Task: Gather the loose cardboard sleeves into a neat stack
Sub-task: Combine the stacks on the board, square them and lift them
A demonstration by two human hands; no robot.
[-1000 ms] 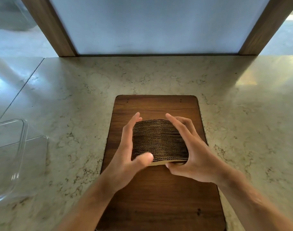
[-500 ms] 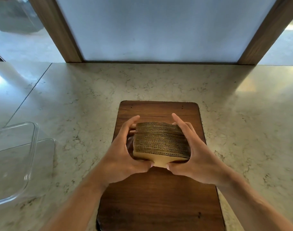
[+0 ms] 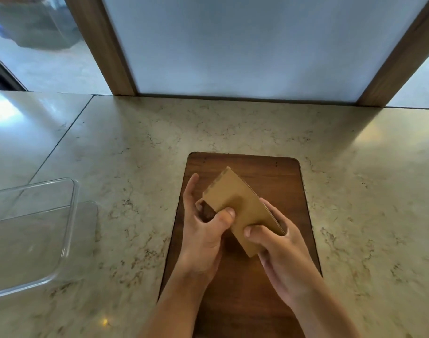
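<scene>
Cardboard sleeves sit bunched and tilted above the wooden board on the tabletop, clamped between my left hand and right hand. If either grip loosens, I judge the bundle could fan apart.

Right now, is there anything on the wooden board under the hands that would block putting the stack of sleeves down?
Nothing visible does. Both the left hand and right hand hold the stack of sleeves above the wooden board, whose visible surface is bare. The clear plastic container sits off to the left on the counter.
</scene>
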